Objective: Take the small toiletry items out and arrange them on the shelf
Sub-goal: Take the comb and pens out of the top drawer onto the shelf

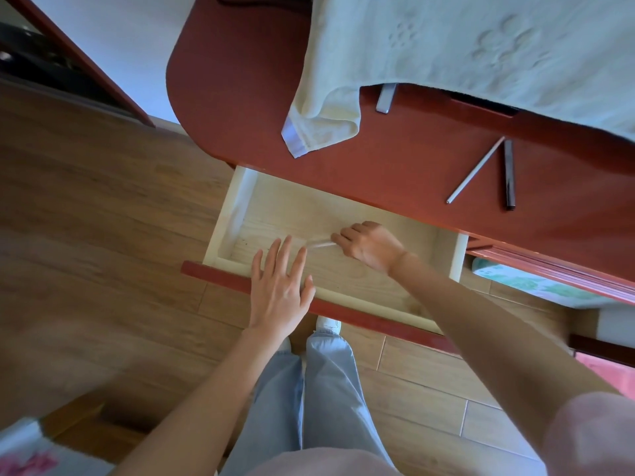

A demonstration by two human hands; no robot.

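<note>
A pale stick [319,244] lies in the open drawer [237,201], pinched by the right hand [369,245]; left hand [280,286] spread.

pale towel [446,56] draped over red desk [240,97]; wood floor [86,218] below.

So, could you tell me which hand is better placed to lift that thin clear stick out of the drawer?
Right hand: it already pinches the blurred clear stick inside the drawer. The left hand hovers open nearby.
</note>
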